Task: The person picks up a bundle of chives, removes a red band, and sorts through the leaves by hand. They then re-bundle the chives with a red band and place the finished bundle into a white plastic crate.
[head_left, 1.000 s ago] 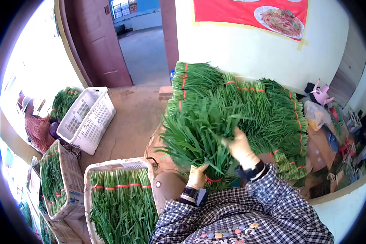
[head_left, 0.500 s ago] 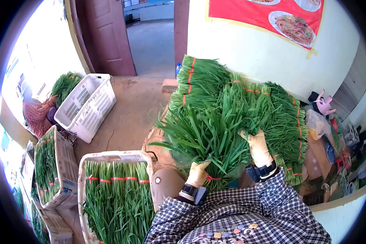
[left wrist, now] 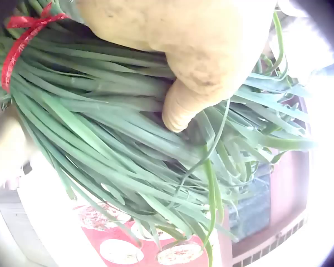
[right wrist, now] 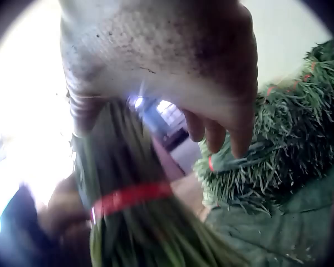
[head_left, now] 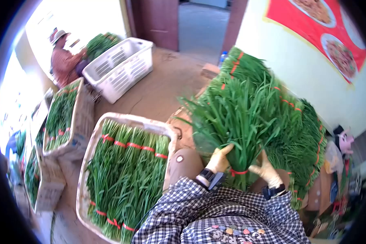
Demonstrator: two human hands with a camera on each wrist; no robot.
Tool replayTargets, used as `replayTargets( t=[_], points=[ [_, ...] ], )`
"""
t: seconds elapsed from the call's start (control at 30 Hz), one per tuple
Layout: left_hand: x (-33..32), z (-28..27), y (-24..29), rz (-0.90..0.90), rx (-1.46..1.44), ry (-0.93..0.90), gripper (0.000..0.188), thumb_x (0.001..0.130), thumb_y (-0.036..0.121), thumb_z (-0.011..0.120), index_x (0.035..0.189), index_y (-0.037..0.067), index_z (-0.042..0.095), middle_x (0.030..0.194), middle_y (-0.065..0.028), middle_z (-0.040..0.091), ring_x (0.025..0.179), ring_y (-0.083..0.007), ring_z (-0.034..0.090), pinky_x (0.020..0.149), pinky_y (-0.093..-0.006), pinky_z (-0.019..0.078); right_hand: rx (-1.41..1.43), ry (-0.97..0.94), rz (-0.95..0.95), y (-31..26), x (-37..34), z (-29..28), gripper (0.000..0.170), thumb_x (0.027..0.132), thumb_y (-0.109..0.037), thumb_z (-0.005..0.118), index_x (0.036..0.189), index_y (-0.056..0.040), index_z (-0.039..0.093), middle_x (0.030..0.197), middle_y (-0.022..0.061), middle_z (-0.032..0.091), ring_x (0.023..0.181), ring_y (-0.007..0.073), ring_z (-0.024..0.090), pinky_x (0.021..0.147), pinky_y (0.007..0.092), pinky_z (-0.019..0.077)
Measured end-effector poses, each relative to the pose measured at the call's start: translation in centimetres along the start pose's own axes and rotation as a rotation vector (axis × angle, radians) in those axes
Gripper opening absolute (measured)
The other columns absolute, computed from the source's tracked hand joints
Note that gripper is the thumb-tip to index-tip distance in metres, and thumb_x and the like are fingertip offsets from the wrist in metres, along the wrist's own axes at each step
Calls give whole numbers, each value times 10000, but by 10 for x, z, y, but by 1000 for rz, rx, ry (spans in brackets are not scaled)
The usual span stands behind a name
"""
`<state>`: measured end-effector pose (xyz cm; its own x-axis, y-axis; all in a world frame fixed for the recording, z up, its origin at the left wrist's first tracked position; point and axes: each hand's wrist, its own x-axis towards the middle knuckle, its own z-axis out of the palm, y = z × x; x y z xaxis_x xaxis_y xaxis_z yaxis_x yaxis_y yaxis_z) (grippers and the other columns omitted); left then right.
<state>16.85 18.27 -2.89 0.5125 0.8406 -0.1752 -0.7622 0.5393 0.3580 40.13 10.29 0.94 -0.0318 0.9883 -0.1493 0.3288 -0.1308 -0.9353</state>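
Note:
A bundle of Chinese chives point(head_left: 238, 130) stands upright in front of my body, leaves fanning out at the top. A red band point(head_left: 239, 172) circles its lower part. My gloved left hand point(head_left: 218, 160) grips the bundle from the left just above the band; in the left wrist view its thumb point(left wrist: 181, 108) curls over the leaves. On the other side is my gloved right hand point(head_left: 267, 171), fingers apart. In the right wrist view its thumb lies against the bundle, while the other fingers point(right wrist: 214, 133) extend beside it with a gap between.
A crate point(head_left: 85, 179) packed with banded chives stands at my left, with fuller crates beyond. Stacked chive bundles point(head_left: 301, 134) lie against the wall at right. Farther off, a person in a hat point(head_left: 65, 59) sits by a white crate point(head_left: 122, 79).
My right hand has left the leaves at the upper right and come down beside the bundle near the band. The leaves stand more upright. The head view has turned right.

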Motion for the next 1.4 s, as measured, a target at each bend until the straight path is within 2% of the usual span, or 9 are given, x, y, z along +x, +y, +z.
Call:
replayTargets(
  t=[0.1,0.23,0.37,0.47,0.63,0.87,1.13,1.3,1.4],
  points=[
    [5,-5,-2,-11,-26,-73,357,1030,202,637,1323,-2,621,1297,-137,684,1176,-270,662,1035,-423,512,-194,1,73,3,-4,52,1139,723,-199,931,1586,38,226,1485,199,518,1338,246,527,1132,369,424],
    [-5,7,9,79,181,114,745,983,265,720,1564,2,337,1573,-162,445,1421,-257,453,1148,-423,394,676,-75,230,-72,-11,74,565,884,-137,732,1387,17,528,1225,115,676,1041,196,677,910,324,560],
    [0,-5,4,270,443,212,941,901,387,800,1587,-15,296,1617,-191,364,1499,-297,335,1222,-405,292,451,-26,144,-43,-2,62,557,887,-190,725,1376,7,547,1227,86,664,1010,187,668,888,320,554],
    [-7,-4,5,111,619,288,1063,852,529,810,1559,-76,297,1591,-238,382,1495,-305,344,1222,-419,295,377,-28,116,-19,0,49,657,832,-231,797,1395,-6,546,1264,69,652,1116,198,623,989,352,507],
    [-12,10,10,27,351,-160,793,988,319,728,1605,60,302,1582,-87,444,1444,-231,412,1193,-403,335,360,-151,83,-12,4,45,876,702,-132,936,1453,-18,500,1372,89,620,1253,223,585,1093,376,466],
    [-5,-8,1,168,362,-261,463,975,98,720,1412,71,569,1358,-58,653,1245,-192,595,1093,-373,458,47,-132,37,0,13,42,808,737,-57,930,1436,-33,526,1391,73,616,1283,196,567,1091,363,490],
    [-15,7,14,82,267,-210,691,949,223,770,1526,96,411,1488,-76,544,1360,-258,503,1148,-451,400,358,-126,114,-55,4,43,946,668,-36,939,1482,-23,458,1423,120,603,1333,270,563,1185,398,418],
    [-4,-15,3,-78,237,-205,711,1009,401,680,1532,15,391,1521,-131,502,1395,-270,477,1179,-427,381,352,-329,101,-82,19,32,660,892,-255,809,1445,-50,513,1225,104,683,1063,202,680,911,376,575],
    [-3,-17,-3,-138,83,-138,601,1024,400,655,1459,18,493,1396,-121,617,1254,-265,604,1087,-463,488,397,-297,169,-86,20,43,688,931,-303,786,1492,-62,469,1307,76,644,1130,166,639,960,338,546]
  ],
)
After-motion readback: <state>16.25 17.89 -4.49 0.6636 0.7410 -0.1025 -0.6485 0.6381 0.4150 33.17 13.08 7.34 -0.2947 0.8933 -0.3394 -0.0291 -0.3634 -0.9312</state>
